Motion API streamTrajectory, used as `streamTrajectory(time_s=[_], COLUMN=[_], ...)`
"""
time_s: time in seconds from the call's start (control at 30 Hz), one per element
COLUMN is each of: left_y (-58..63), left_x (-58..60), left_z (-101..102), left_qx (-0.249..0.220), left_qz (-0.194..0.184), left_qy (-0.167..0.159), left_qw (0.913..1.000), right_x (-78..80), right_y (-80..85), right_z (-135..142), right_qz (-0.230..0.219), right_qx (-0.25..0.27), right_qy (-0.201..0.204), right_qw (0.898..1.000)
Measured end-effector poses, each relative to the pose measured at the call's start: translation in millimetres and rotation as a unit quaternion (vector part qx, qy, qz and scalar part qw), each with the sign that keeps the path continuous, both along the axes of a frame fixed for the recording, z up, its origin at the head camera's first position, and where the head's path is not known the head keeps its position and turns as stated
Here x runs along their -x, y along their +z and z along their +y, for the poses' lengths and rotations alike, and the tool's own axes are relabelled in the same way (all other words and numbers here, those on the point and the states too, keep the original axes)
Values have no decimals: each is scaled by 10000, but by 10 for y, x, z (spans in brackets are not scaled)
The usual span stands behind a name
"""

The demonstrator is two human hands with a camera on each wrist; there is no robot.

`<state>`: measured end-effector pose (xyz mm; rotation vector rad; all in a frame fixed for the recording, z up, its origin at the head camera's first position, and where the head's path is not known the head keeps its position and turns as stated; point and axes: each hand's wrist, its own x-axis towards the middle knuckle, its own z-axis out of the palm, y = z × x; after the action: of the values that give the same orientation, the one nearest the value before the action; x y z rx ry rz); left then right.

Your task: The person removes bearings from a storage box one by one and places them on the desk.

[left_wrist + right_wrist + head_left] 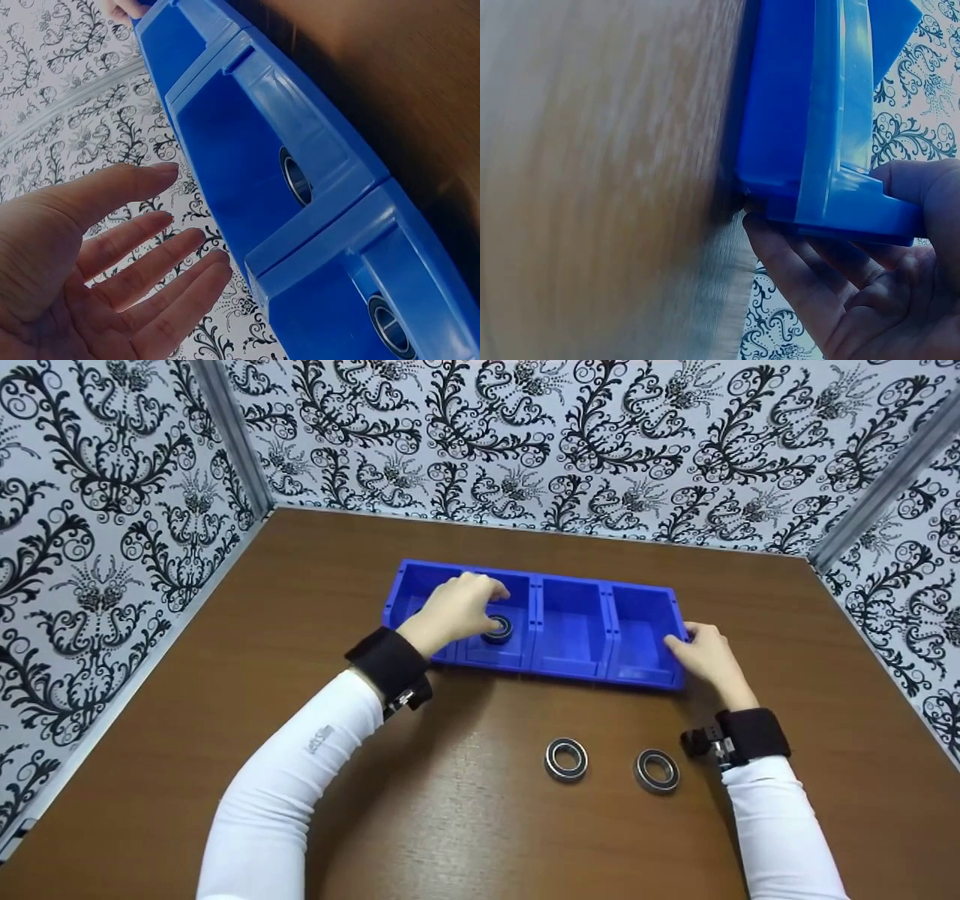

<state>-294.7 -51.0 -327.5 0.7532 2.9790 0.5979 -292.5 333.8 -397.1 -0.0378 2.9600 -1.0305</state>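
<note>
A blue bin tray [571, 667] with several compartments stands on the table. My left hand [457, 613] hovers over its left part, fingers spread and holding nothing. Beneath the thumb, a ball bearing [496, 629] lies in the second compartment from the left. The left wrist view shows this bearing [295, 175] and another bearing [390, 327] in the neighbouring end compartment, which my hand largely covers in the head view. At the tray's right end, my right hand [709, 658] grips the end wall, with the thumb over the rim and fingers [795, 281] along the outside.
Two more bearings lie on the brown table [465, 825] in front of the tray: one bearing [566, 759] near the middle and one bearing [657, 771] closer to my right wrist. Patterned wall panels [525, 450] enclose the table at the back and sides.
</note>
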Motion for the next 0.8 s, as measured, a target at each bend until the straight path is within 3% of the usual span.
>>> streamTrajectory(time_s=[0.53, 0.8], left_y=[-86, -109], left_x=[98, 133], left_z=[133, 236], left_qx=[295, 531], left_qz=[-163, -168], left_qy=[-27, 264], left_qw=[9994, 9981], right_x=[1, -16], right_y=[-9, -1], right_z=[4, -9], right_qz=[56, 107], right_qx=[13, 41], right_qy=[5, 12], right_qw=[10000, 9999])
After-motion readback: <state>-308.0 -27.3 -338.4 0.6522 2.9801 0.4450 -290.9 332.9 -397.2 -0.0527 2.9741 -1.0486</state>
